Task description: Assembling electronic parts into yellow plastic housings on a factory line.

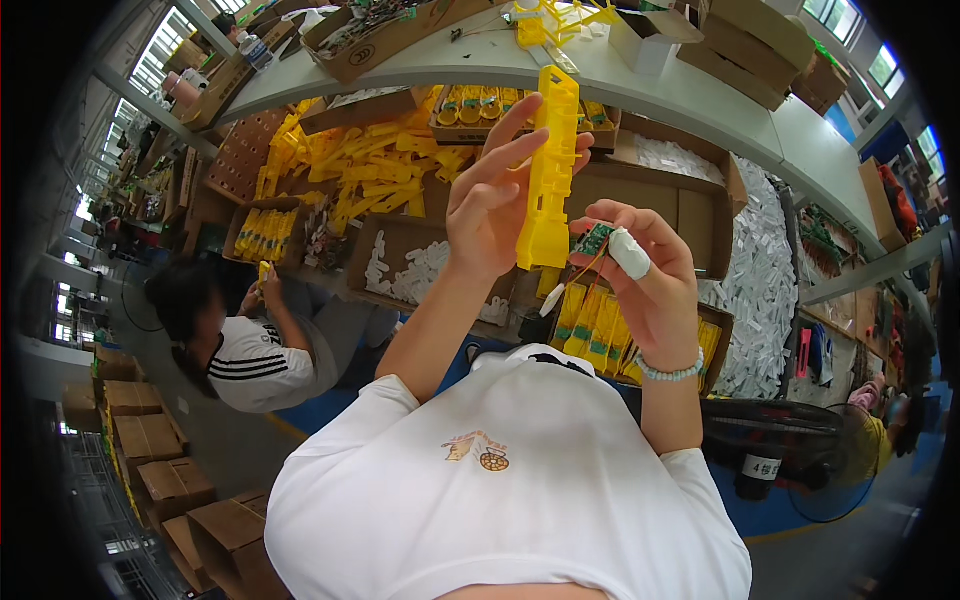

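My left hand (487, 205) grips a long yellow plastic housing (550, 170), which stands nearly upright with its ribbed side edge toward the right. Close beside its lower end, my right hand (650, 275) pinches a small green circuit board (594, 240). A white covering (629, 254) wraps what looks like the right thumb's tip. Thin reddish wires run down from the board, and a small white piece (551, 301) hangs at their end. The board and the housing look very near each other; whether they touch I cannot tell.
Below my hands sits a box of yellow housings with green boards (600, 325). Loose yellow parts (380, 165) pile up at left. White pieces fill a carton (420, 268) and a heap (755, 300) at right. A shelf (440, 88) crosses behind. A co-worker (265, 350) sits at left.
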